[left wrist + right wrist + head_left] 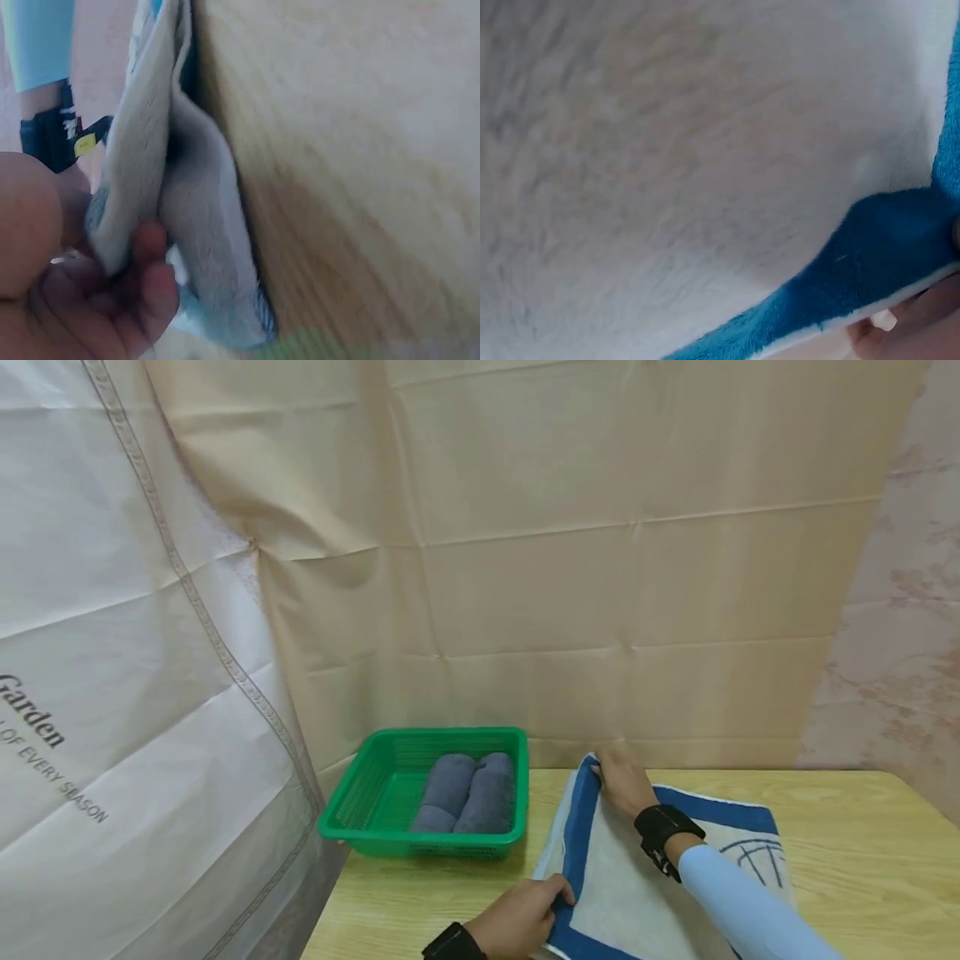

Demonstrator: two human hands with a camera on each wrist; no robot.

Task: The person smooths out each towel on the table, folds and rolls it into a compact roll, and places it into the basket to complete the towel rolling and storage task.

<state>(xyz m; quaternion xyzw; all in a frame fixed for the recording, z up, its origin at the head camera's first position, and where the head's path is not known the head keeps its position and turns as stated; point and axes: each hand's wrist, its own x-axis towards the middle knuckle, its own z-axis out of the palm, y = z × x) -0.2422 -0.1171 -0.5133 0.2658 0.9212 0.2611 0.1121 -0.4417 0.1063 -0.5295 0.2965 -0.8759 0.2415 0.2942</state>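
A white towel (637,893) with a blue border and dark line pattern lies on the table, its left edge lifted. My left hand (517,914) pinches the near part of that edge between thumb and fingers. At the far corner, my right hand (624,781) grips the blue border. The left wrist view shows the towel (206,202) in layers parted above the tabletop, with the left hand (82,300) holding the upper layer. White pile and a blue band of the towel (705,187) fill the right wrist view, fingers (922,319) at its lower right.
Left of the towel stands a green plastic basket (420,845) with two rolled grey towels (448,785) side by side in its right part. The wooden table (862,852) extends to the right. A beige cloth (525,593) hangs behind it, a white printed sheet (135,693) at left.
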